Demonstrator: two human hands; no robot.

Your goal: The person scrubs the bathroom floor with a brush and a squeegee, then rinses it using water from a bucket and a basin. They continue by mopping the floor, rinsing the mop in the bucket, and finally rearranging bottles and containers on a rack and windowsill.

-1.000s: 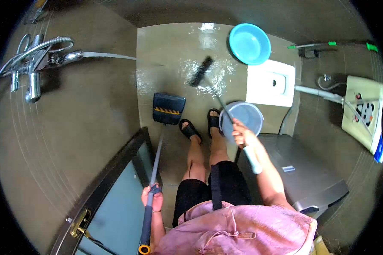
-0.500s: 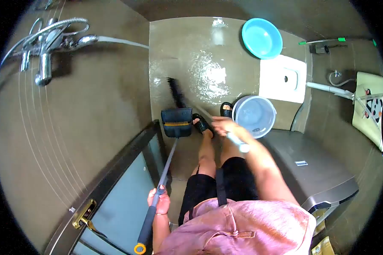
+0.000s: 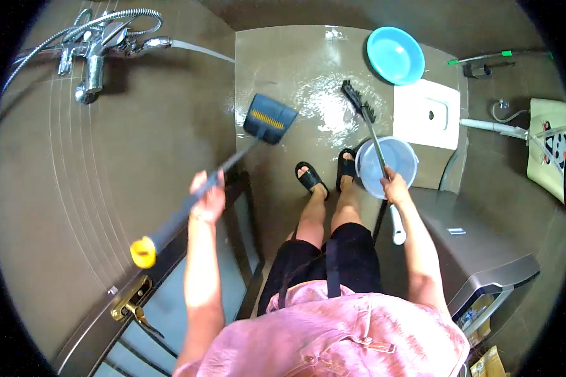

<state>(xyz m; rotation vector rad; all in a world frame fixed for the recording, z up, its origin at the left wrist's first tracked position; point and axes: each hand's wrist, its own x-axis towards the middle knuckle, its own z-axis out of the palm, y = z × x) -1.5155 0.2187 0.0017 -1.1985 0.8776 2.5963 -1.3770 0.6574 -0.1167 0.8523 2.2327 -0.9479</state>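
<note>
My left hand (image 3: 209,196) is wrapped round the grey handle of a long dustpan (image 3: 269,119), whose dark pan with yellow teeth hangs over the wet floor at the left. The handle's yellow end points to the lower left. In my right hand (image 3: 394,187) is the handle of a brush (image 3: 358,100); its black bristle head is over the wet floor, left of the white squat toilet (image 3: 443,113). Beneath the brush handle stands a pale bucket (image 3: 404,162), close to my right foot. Whether the brush head touches the floor is unclear.
A blue basin (image 3: 395,55) lies at the back. From the wall faucet (image 3: 94,69) at the left, water runs. A door (image 3: 198,301) with a brass handle is at lower left. A grey cabinet (image 3: 465,232) stands right; a panda-print bag (image 3: 547,147) hangs on the right wall.
My left hand has raised the dustpan and moved it forward, its handle now slanting left. The brush head has swung right, away from beside the dustpan.
</note>
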